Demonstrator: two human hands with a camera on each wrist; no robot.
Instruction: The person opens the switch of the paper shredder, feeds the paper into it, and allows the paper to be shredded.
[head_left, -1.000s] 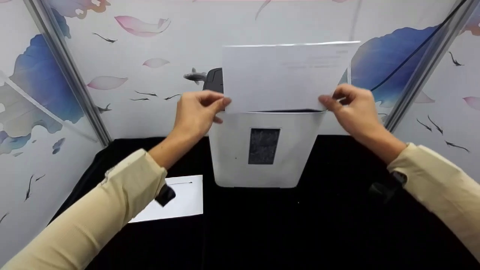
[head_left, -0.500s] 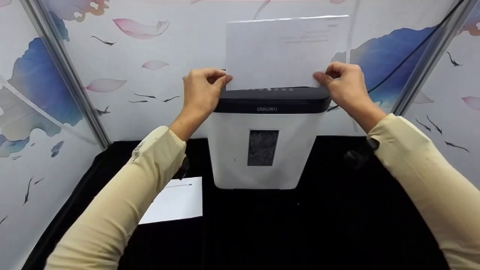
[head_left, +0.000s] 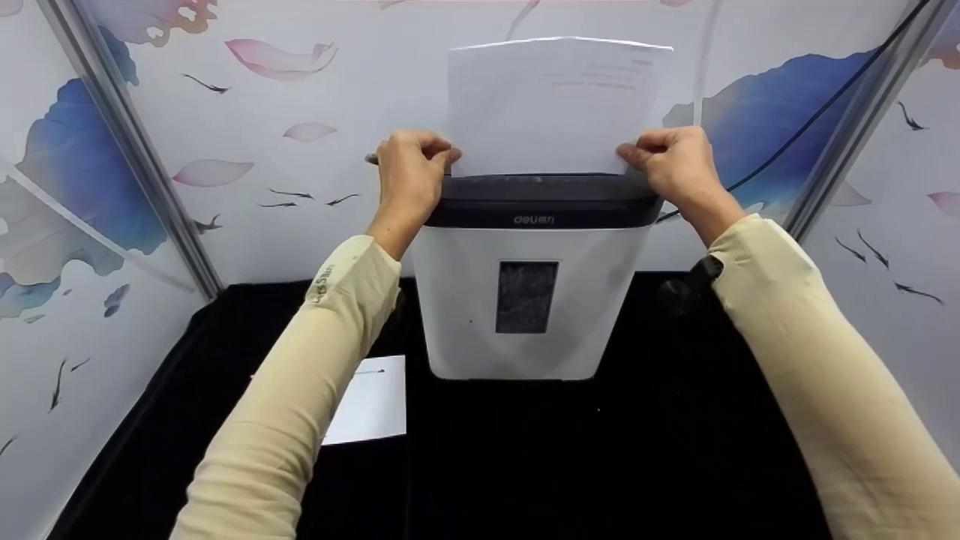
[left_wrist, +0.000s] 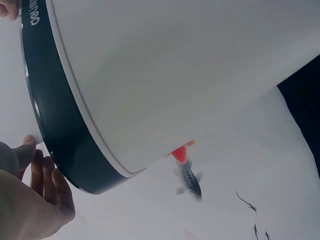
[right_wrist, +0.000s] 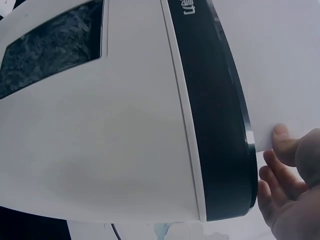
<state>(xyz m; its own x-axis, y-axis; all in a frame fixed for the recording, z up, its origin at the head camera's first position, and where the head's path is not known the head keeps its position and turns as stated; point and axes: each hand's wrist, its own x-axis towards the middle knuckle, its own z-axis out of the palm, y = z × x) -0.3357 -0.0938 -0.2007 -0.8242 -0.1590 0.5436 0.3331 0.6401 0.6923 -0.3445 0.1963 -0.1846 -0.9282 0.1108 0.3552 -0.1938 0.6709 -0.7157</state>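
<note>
A white sheet of paper [head_left: 544, 112] with faint print stands upright over the dark top of a white paper shredder [head_left: 450, 300]. My left hand [head_left: 409, 172] pinches the sheet's lower left edge between thumb and fingers. On the opposite edge my right hand [head_left: 679, 165] pinches it the same way. The sheet's lower edge meets the shredder's top; whether it is inside the slot is hidden. In the right wrist view, the right thumb [right_wrist: 282, 142] lies on the paper, and fingers are close by the shredder's dark rim [right_wrist: 220, 125].
Another white sheet [head_left: 371, 405] lies on the black cloth [head_left: 510, 465] left of the shredder, partly behind the left sleeve. Shreds show through the shredder's window [head_left: 526, 297]. A black cable [head_left: 810, 120] runs down the right side, and printed panels stand behind.
Both hands rose with the sheet from in front of the shredder to above its top, uncovering its dark lid. Since then the hands have come slightly closer together, and the sheet's top edge bows.
</note>
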